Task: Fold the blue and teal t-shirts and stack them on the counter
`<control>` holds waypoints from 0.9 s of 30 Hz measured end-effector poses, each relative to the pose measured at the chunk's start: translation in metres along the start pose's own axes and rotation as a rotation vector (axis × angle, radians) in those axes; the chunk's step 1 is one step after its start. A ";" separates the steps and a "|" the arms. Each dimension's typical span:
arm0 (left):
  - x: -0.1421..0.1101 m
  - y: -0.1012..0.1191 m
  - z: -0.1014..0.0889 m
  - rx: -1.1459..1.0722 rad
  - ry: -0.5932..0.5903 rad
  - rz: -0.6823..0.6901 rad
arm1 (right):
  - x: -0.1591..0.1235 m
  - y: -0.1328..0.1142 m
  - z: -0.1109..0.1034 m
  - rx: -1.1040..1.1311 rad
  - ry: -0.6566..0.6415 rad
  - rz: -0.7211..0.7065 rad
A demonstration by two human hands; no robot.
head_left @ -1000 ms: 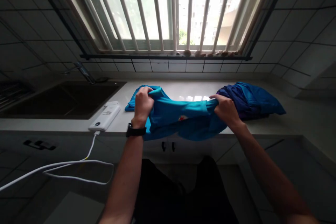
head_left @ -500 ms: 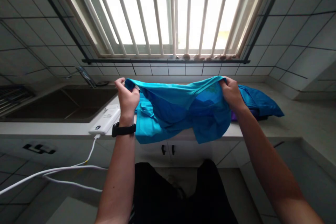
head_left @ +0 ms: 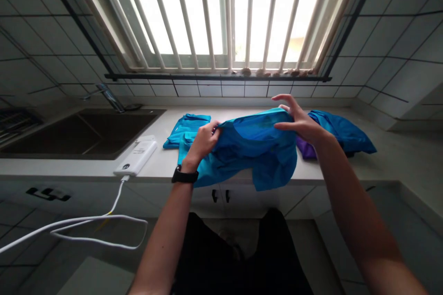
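A turquoise-blue garment lies partly on the counter, its lower edge hanging over the front and its upper edge lifted. I cannot tell what kind of garment it is. My left hand, with a black watch at the wrist, is pinched shut on its upper left edge. Over the right end, my right hand has its fingers spread and its thumb against or close to the cloth. Behind the left hand rests a folded blue cloth.
To the right are bundled blue clothes with a purple piece beside them. A white power bank with a cable lies near the dark sink on the left. A barred window is above the counter.
My left hand has moved right and down with the garment's edge, which now hangs slacker. My right hand's fingers have spread from their grip. The folded blue cloth has come into fuller view.
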State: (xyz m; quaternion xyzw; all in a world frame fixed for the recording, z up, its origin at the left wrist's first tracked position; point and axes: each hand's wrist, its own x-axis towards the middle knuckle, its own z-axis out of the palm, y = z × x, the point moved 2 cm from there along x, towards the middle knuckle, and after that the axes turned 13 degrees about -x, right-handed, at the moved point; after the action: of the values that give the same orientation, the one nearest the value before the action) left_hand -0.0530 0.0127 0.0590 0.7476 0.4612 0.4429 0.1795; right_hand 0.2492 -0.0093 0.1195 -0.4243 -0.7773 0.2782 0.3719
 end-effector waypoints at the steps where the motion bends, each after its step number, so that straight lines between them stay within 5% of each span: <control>1: 0.001 0.000 -0.008 -0.019 0.061 -0.020 | -0.003 0.005 -0.003 -0.135 -0.058 -0.032; 6: 0.000 0.012 -0.034 0.109 0.378 -0.088 | -0.006 0.031 0.002 -0.727 -0.261 -0.033; 9: -0.004 0.021 -0.044 0.209 0.423 -0.122 | -0.009 0.037 0.000 -0.612 -0.262 -0.049; 13: 0.012 0.024 -0.051 0.312 0.339 -0.187 | 0.001 0.051 -0.016 -0.409 -0.308 0.003; 17: 0.071 0.014 -0.034 0.283 0.285 -0.202 | 0.046 0.068 -0.026 -0.610 -0.192 0.183; 20: 0.108 0.004 -0.012 0.146 0.314 -0.185 | 0.077 0.064 -0.017 -0.814 0.105 0.311; 23: 0.108 -0.004 0.007 0.096 0.209 -0.058 | 0.081 0.052 0.010 -0.864 0.282 0.242; 25: 0.086 -0.014 0.016 0.170 0.020 -0.039 | 0.068 0.054 0.036 -0.852 0.214 0.187; 27: 0.058 -0.030 0.025 0.275 -0.266 -0.179 | 0.050 0.069 0.064 -0.848 0.034 0.276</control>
State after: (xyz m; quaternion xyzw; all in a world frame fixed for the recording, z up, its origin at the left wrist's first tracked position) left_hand -0.0378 0.0808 0.0539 0.7729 0.5543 0.2554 0.1735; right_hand 0.2096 0.0604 0.0485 -0.6435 -0.7526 -0.0252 0.1371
